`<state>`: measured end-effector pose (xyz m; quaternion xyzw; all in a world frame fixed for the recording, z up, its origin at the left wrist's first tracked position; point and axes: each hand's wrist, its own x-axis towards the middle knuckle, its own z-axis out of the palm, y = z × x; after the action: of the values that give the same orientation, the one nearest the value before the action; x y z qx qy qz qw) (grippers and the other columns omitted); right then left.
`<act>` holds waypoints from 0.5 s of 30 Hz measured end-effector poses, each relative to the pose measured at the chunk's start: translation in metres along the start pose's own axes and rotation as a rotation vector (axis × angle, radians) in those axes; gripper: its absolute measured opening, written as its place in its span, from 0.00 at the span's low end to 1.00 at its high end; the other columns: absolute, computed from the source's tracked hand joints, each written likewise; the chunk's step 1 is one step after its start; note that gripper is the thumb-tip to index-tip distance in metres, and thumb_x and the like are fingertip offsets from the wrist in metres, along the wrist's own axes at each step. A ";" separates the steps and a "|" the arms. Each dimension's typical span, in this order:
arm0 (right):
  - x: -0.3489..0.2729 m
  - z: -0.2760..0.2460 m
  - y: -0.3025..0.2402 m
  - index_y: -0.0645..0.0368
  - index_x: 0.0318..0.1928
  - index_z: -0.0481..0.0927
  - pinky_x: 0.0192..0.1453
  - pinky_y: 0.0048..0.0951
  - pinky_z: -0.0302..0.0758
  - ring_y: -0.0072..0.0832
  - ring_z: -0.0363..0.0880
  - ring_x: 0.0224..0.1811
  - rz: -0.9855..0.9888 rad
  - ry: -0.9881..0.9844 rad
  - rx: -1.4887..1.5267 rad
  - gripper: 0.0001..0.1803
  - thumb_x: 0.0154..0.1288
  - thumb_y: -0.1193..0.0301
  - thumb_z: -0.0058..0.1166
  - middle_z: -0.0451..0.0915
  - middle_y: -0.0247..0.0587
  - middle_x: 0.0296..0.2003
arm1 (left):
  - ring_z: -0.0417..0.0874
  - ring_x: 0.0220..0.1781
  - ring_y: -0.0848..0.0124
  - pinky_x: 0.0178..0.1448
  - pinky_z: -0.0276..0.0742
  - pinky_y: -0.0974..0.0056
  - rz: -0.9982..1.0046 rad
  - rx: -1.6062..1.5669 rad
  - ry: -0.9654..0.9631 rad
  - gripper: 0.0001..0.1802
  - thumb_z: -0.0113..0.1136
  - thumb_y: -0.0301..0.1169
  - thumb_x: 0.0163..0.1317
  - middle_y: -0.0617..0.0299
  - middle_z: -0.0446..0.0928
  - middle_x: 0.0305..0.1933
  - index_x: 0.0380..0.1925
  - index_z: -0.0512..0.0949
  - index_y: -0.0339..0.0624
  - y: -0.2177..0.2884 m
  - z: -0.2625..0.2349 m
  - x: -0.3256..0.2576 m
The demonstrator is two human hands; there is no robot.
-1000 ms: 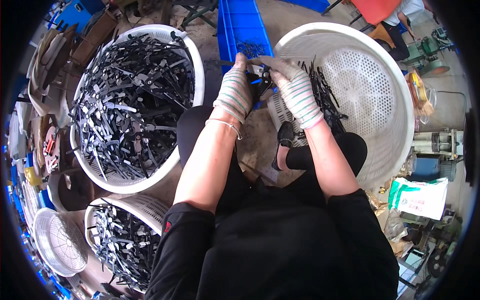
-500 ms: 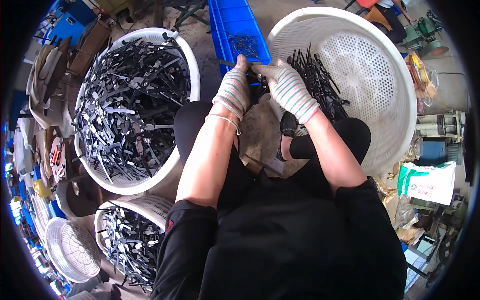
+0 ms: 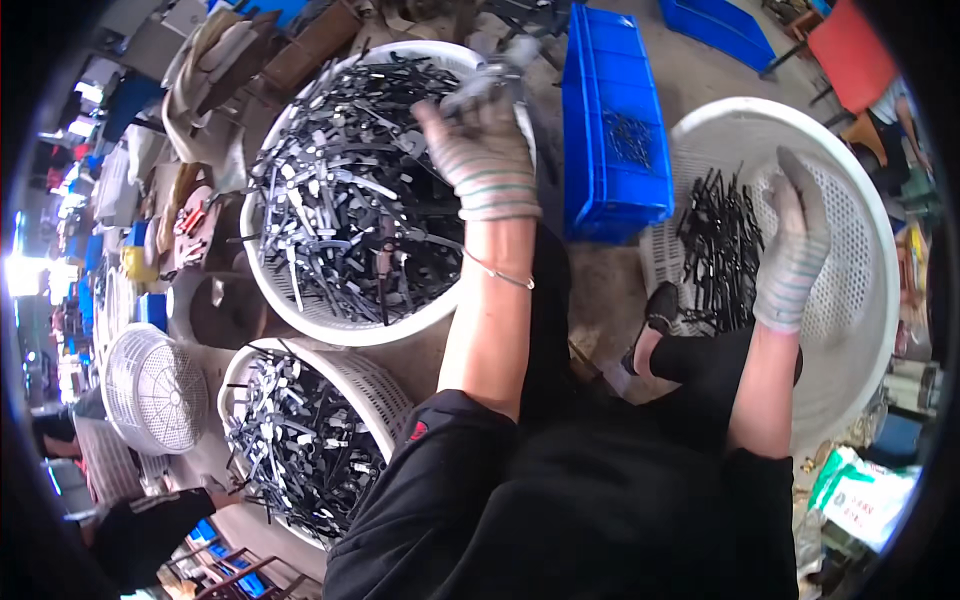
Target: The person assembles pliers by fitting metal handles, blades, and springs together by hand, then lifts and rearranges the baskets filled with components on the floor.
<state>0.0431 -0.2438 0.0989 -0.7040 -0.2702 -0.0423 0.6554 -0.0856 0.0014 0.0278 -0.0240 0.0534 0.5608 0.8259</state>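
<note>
My left hand (image 3: 487, 155), in a white glove with green stripes, is raised over the right rim of the large white basket (image 3: 375, 335) at the left. Its thumb stands apart and the fingertips are smeared by motion. A blurred grey shape (image 3: 515, 55) shows just past them; I cannot tell what it is. Black and silver strip-like metal parts (image 3: 350, 190) heap that basket. My right hand (image 3: 795, 245), gloved alike, hovers over the large white basket (image 3: 880, 330) at the right, fingers stretched out and holding nothing. Beside it lies a pile of slim black parts (image 3: 718, 250).
Between the baskets stands a blue crate (image 3: 618, 195) with small dark pieces (image 3: 628, 137) inside. Another full basket (image 3: 385, 400) leans at the lower left, beside an empty white basket (image 3: 155, 390). Another person's arm (image 3: 215, 495) reaches toward the full one. A red chair (image 3: 850, 55) is far right.
My hands, close together near the blue crate before, have parted: the left over the left basket, the right over the right basket. The dark piece between them is no longer there. The view has turned left.
</note>
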 end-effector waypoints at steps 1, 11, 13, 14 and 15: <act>-0.004 -0.001 0.003 0.67 0.49 0.78 0.55 0.27 0.70 0.28 0.74 0.48 -0.003 -0.005 0.019 0.14 0.67 0.75 0.45 0.77 0.41 0.44 | 0.68 0.63 0.59 0.66 0.63 0.56 0.093 0.018 0.087 0.28 0.57 0.51 0.62 0.50 0.72 0.57 0.48 0.72 0.37 0.009 0.004 0.007; 0.038 -0.079 0.057 0.65 0.44 0.82 0.44 0.20 0.71 0.18 0.74 0.37 0.057 -0.217 -0.052 0.13 0.65 0.71 0.48 0.81 0.34 0.35 | 0.79 0.45 0.62 0.55 0.72 0.55 -0.414 0.602 -0.125 0.10 0.52 0.36 0.65 0.60 0.80 0.39 0.36 0.78 0.43 -0.017 -0.022 -0.001; 0.055 -0.123 0.135 0.62 0.47 0.81 0.48 0.23 0.72 0.20 0.75 0.40 0.195 -0.171 -0.179 0.15 0.66 0.68 0.49 0.81 0.32 0.39 | 0.76 0.56 0.55 0.60 0.72 0.52 -0.329 0.658 -0.049 0.14 0.55 0.40 0.64 0.56 0.80 0.46 0.40 0.79 0.40 -0.032 -0.032 0.007; 0.057 -0.150 0.170 0.63 0.47 0.81 0.43 0.21 0.71 0.19 0.72 0.35 0.257 -0.166 -0.362 0.15 0.66 0.68 0.49 0.80 0.29 0.36 | 0.75 0.57 0.54 0.63 0.70 0.51 -0.352 0.717 -0.024 0.15 0.54 0.39 0.66 0.54 0.78 0.49 0.44 0.77 0.39 -0.049 -0.028 -0.006; 0.051 -0.175 0.225 0.62 0.45 0.82 0.36 0.22 0.69 0.18 0.70 0.30 0.227 -0.106 -0.429 0.14 0.64 0.67 0.52 0.78 0.27 0.31 | 0.74 0.58 0.54 0.65 0.68 0.50 -0.442 0.733 -0.031 0.17 0.51 0.39 0.67 0.52 0.77 0.52 0.47 0.76 0.38 -0.058 -0.031 -0.011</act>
<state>0.2360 -0.3915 -0.0585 -0.8542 -0.2083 0.0124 0.4762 -0.0374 -0.0337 -0.0032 0.2687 0.2303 0.3145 0.8808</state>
